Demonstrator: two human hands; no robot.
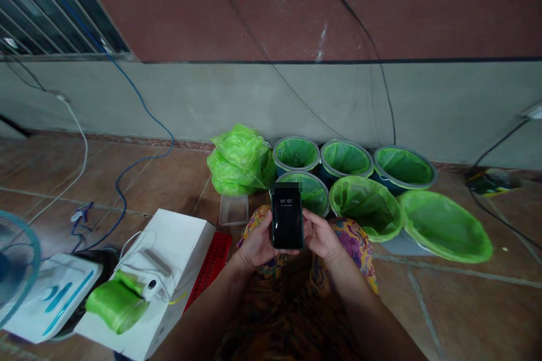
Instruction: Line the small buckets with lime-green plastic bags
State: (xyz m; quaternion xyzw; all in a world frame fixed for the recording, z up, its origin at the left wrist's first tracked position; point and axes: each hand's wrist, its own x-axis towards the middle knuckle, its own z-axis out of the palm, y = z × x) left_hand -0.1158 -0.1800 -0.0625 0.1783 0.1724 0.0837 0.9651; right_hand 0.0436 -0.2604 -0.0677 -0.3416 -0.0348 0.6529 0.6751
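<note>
A dark smartphone (287,225) is held upright between both hands in front of my knees, its screen showing 07:07. My left hand (259,241) grips its left side, and my right hand (320,235) closes on the right edge. Just beyond the phone stands a bucket (311,194) lined with green mesh, partly covered by the phone. More lined buckets stand behind and to the right, such as one bucket (366,208) near my right knee. A heap of bright green mesh bags (239,163) lies to the left of the buckets.
On the left, a white box (169,231) carries a roll of green mesh (116,304) and a white device (148,271). A red basket (207,265) sits beside it. A fan (17,265) stands far left. Blue cable (122,180) crosses the tiled floor; a wall (203,101) runs behind.
</note>
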